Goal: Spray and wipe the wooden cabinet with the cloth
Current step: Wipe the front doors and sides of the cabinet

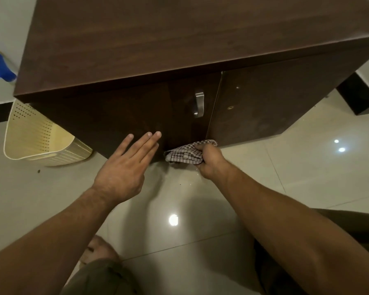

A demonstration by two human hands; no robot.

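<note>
Down at the bottom edge of the cabinet point(136, 116) door, the right hand point(209, 161) grips the bunched checked cloth point(184, 154) against the wood; the left hand point(126, 165) is open and flat on the door. I'd unfold that cloth (more contact) and wipe upward past the handle point(199, 104).

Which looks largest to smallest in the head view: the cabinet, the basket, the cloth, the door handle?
1. wooden cabinet
2. cream basket
3. checked cloth, bunched in the right hand
4. metal door handle
</note>
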